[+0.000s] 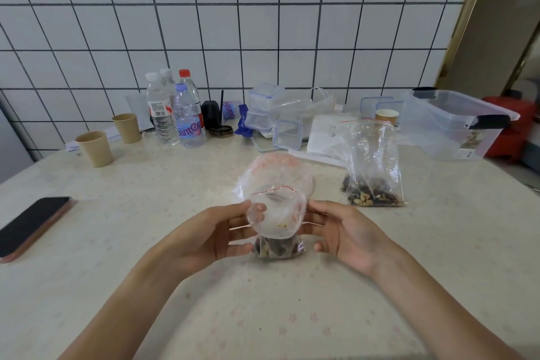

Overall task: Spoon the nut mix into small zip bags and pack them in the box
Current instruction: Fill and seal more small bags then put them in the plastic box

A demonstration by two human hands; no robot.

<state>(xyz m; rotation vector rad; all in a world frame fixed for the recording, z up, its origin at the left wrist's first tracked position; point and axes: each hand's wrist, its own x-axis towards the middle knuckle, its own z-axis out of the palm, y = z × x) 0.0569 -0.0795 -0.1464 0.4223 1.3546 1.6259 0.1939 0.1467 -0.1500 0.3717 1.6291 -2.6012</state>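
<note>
I hold one small zip bag (276,221) upright between both hands, its mouth gaping open toward me and a dark clump of nut mix (276,248) settled at its bottom, which rests on the table (146,242). My left hand (213,235) pinches the bag's left rim with thumb on top and fingers curled beneath; my right hand (340,232) grips the right side the same way. Just beyond my grip lies a stack of empty bags (274,169). Beyond my right hand stands a second filled bag (369,166), and farther that way one clear box (455,123). Far beyond my left hand I count four bottles (175,109) and two paper cups (95,147); a third cup (387,116) sits by the box. One phone (33,226) lies well left.
</note>
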